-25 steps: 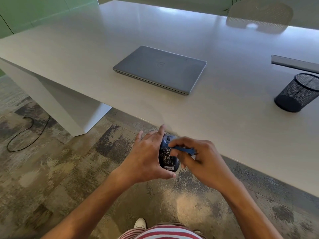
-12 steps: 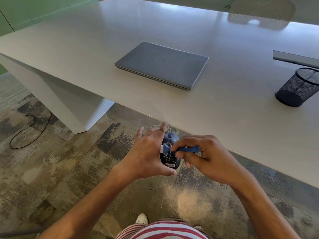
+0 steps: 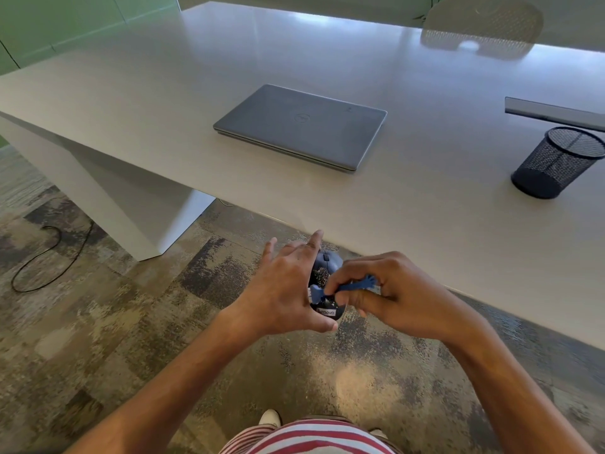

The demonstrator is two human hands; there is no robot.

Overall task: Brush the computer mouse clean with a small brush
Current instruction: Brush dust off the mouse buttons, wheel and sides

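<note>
From the head camera, we hold a dark mouse (image 3: 325, 283) in the air over the carpet, just short of the bench (image 3: 163, 93) edge, our left hand (image 3: 288, 290) cupped around its side, probably so the specks on it fall to the floor. Our right hand (image 3: 393, 293) pinches a small blue brush (image 3: 330, 291) across its back. The mouse's long axis runs away from us, buttons toward the bench.

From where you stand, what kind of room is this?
Probably an office or meeting room: a closed grey laptop and a black wire-mesh pen cup sit on a long pale grey table, with patterned carpet tiles underneath.
</note>
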